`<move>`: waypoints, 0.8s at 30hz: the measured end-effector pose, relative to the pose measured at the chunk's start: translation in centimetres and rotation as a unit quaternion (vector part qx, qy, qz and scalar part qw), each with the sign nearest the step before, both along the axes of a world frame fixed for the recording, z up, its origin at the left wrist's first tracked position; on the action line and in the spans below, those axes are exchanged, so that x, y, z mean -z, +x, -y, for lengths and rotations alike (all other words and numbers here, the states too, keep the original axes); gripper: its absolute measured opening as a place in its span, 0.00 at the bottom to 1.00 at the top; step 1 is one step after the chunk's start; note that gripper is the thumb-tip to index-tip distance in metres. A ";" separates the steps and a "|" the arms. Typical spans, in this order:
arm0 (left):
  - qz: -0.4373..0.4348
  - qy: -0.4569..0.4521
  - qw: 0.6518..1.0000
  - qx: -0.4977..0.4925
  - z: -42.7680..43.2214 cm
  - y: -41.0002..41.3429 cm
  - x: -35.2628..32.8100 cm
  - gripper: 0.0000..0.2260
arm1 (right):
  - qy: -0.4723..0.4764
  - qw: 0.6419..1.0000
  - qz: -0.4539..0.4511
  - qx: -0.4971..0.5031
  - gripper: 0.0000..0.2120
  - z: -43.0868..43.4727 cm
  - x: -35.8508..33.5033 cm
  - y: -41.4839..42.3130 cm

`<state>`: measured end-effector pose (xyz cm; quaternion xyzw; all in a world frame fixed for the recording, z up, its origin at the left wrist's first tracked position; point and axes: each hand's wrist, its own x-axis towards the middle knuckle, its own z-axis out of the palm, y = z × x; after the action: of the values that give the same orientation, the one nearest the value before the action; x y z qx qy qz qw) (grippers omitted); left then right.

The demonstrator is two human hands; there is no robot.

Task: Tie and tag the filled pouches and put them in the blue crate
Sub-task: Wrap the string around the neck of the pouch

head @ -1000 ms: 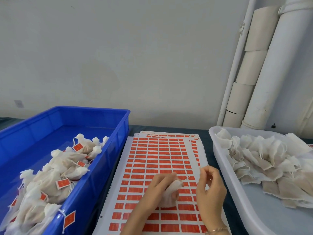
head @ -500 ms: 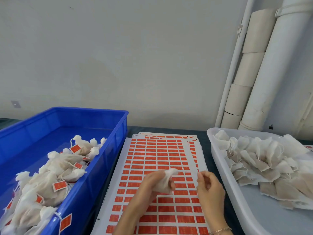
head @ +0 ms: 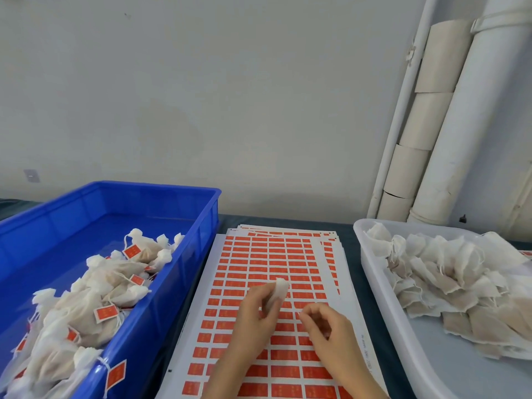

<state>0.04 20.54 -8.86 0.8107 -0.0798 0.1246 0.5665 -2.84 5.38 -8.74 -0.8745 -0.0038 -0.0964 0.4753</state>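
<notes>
Two bare hands hover over a white sheet of orange-red rectangular labels (head: 276,254). We see the left hand (head: 254,316) gripping a small white fabric pouch (head: 278,291); the right hand (head: 331,332) has its fingertips pinched together, on what we cannot tell. The blue plastic crate (head: 164,312) of tagged pouches (head: 95,298) sits left.

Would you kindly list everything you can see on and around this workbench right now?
blue crate: one, blue, left
tagged pouches: many, white with red tags, inside the blue crate
label sheets: a stack, white with red labels, centre
white tray: one, white, right
untagged pouches: many, white, heaped in the white tray
cardboard rolls: four, beige, far right
pouch: one, white, in the left hand
left hand: one, over the label sheets, grips the pouch
right hand: one, fingers curled, beside it
</notes>
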 end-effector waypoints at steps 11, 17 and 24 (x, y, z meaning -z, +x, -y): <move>0.107 0.089 0.989 0.054 0.6 0.3 0.9 0.05 | 0.178 0.983 -0.028 -0.042 0.02 -0.6 -1.0 -0.6; -0.005 -0.111 0.988 0.103 0.9 -0.5 -0.9 0.10 | 0.242 0.970 -0.004 -0.018 0.06 -0.6 -0.8 -0.5; -0.168 -0.242 0.951 0.089 0.6 -0.2 -1.3 0.14 | 0.220 0.974 -0.002 0.058 0.04 -0.6 0.8 0.3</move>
<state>-0.15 19.96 -7.52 0.6479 -0.0233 -0.0487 0.7598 -2.52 6.00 -9.51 -0.7474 0.0691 -0.1205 0.6496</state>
